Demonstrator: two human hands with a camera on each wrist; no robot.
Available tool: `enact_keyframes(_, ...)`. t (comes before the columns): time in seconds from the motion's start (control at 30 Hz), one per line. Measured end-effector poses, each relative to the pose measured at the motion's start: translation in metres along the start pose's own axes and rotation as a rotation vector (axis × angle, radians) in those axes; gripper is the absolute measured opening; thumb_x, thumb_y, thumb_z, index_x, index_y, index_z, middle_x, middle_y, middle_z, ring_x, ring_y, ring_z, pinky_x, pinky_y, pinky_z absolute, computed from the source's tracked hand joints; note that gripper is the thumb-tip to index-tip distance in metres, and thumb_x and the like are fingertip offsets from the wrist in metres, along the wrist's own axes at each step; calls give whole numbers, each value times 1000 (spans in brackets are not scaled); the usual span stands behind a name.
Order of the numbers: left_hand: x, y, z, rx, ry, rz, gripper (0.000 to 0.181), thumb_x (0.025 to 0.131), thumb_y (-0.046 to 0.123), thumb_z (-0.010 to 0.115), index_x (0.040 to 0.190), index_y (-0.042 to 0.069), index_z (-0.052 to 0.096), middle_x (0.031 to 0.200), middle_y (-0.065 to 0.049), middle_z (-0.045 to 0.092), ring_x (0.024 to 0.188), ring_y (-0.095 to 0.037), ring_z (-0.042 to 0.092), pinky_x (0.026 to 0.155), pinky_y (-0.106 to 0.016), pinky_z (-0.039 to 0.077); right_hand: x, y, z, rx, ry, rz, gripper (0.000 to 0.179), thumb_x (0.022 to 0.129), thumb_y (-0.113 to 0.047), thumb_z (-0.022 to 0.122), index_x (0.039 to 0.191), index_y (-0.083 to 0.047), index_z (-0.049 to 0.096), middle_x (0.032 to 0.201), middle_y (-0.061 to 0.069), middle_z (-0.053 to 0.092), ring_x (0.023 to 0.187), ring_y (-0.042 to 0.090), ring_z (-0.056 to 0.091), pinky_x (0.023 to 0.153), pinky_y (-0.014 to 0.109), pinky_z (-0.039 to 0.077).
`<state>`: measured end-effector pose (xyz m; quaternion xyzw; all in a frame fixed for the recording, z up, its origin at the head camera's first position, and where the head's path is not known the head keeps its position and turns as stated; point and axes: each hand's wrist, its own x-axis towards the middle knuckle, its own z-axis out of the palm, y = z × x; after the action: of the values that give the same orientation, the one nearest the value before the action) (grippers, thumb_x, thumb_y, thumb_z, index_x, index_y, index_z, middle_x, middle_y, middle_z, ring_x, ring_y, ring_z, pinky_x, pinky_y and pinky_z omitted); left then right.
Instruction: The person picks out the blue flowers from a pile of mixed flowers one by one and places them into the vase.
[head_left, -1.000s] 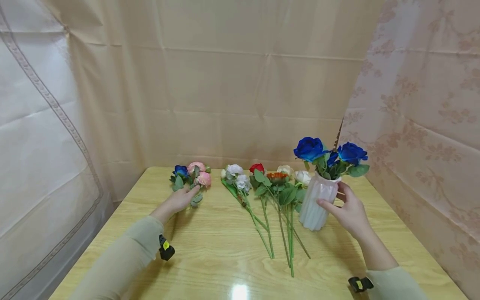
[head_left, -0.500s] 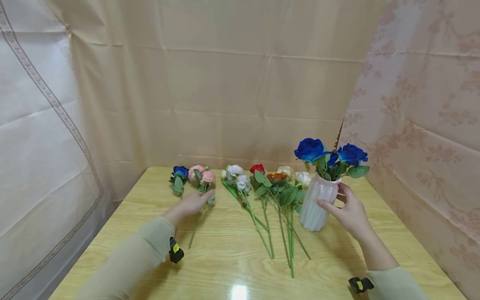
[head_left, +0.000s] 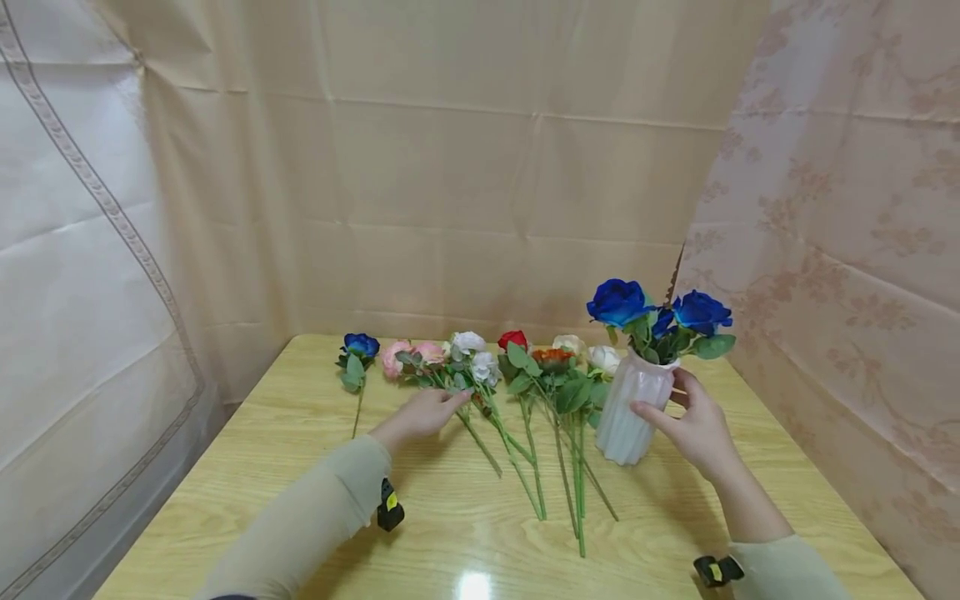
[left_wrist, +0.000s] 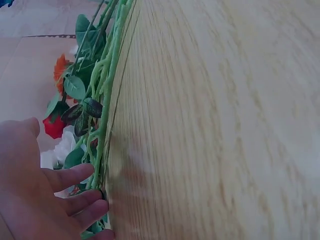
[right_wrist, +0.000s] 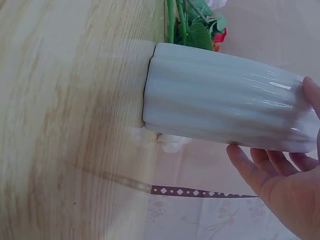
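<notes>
My left hand (head_left: 422, 414) is low over the table at the pink flowers (head_left: 397, 359), which lie beside a bunch of white flowers (head_left: 485, 367). In the left wrist view, its fingers (left_wrist: 82, 200) are extended beside the green stems (left_wrist: 111, 75), with the thumb held apart. On the right, my right hand (head_left: 699, 427) grips a white ribbed vase (head_left: 633, 414), thumb in front and fingers behind. The vase stands on the table and holds several blue roses (head_left: 618, 302). The right wrist view shows its glossy side (right_wrist: 220, 97) between thumb and fingers.
One blue rose (head_left: 361, 345) lies alone at the far left of the wooden table (head_left: 247, 500). Between the white bunch and the vase lie a red rose (head_left: 513, 339), an orange flower (head_left: 552, 357) and cream blooms (head_left: 603, 359), stems toward the near edge. Cloth hangs behind.
The left hand has moved right, and the pink flowers have shifted from beside the lone blue rose to the white bunch. My right hand still holds the vase in place.
</notes>
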<state>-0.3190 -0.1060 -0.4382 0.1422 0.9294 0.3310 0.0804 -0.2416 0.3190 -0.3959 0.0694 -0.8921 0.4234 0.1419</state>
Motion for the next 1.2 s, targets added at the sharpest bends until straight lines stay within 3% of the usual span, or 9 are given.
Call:
enact_keyframes(0.23, -3, 3, -2, -37, -7, -14, 79, 104, 64, 37, 143, -3, 55, 141, -23, 57, 131, -42, 52, 107, -54, 42, -1, 0, 0, 0, 0, -3, 91, 94, -42, 75, 158, 0, 26, 148, 29, 44, 131, 51, 46, 90, 65, 50)
enact_keyframes(0.47, -4, 2, -16, -20, 54, 20, 70, 106, 58, 41, 129, -4, 64, 121, -19, 67, 115, -36, 63, 97, -51, 49, 0, 0, 0, -2, 0, -5, 91, 94, -42, 75, 158, 0, 26, 149, 29, 43, 131, 51, 45, 90, 65, 50)
enact_keyframes(0.67, -7, 6, -37, -40, 106, 55, 59, 102, 53, 57, 126, 0, 66, 122, -14, 68, 112, -32, 64, 92, -49, 52, 0, 0, 0, 2, 4, -6, 90, 94, -41, 75, 158, 0, 27, 147, 29, 44, 131, 51, 46, 89, 65, 51)
enact_keyframes(0.87, -10, 11, -64, -117, 152, 107, 52, 102, 38, 63, 134, -3, 59, 135, -21, 60, 122, -40, 57, 97, -52, 50, 1, -1, 1, 3, 16, -19, 88, 94, -41, 75, 158, -1, 29, 146, 28, 46, 129, 50, 48, 88, 64, 52)
enact_keyframes(1.2, -18, 4, -96, -132, 212, 52, 72, 99, 51, 63, 146, -1, 47, 142, -24, 53, 126, -38, 55, 98, -53, 50, -1, 1, 1, 6, 18, -22, 87, 94, -39, 76, 157, -1, 29, 146, 27, 47, 129, 50, 48, 89, 64, 52)
